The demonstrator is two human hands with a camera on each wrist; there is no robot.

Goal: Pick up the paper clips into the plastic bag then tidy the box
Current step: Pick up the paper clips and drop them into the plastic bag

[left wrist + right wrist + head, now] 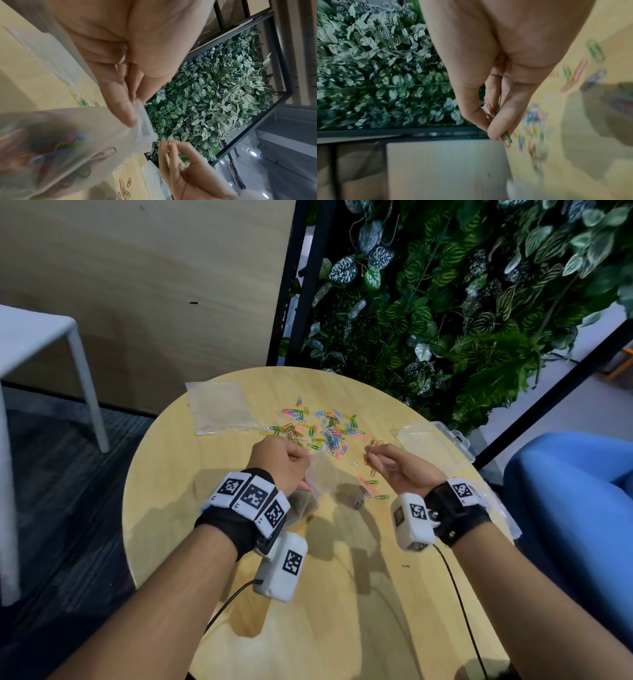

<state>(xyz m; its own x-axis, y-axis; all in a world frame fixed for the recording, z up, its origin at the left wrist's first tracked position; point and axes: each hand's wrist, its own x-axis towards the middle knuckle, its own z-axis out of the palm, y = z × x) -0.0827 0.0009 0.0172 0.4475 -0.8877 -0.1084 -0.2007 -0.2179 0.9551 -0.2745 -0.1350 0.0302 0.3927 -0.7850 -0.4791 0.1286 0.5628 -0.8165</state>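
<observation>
Many coloured paper clips [318,426] lie scattered across the far middle of the round wooden table [212,542]. My left hand [281,460] pinches the rim of a small clear plastic bag [322,474], which hangs above the table with several clips [63,146] inside. My right hand [380,460] is just right of the bag's mouth and pinches a few clips [489,112] between thumb and fingertips. A clear plastic box [435,443] lies open at the table's right edge.
A second clear plastic bag [219,409] lies flat at the table's far left. A wall of leafy plants [445,302] stands behind the table. A white table [34,337] is at the left, a blue seat [568,501] at the right.
</observation>
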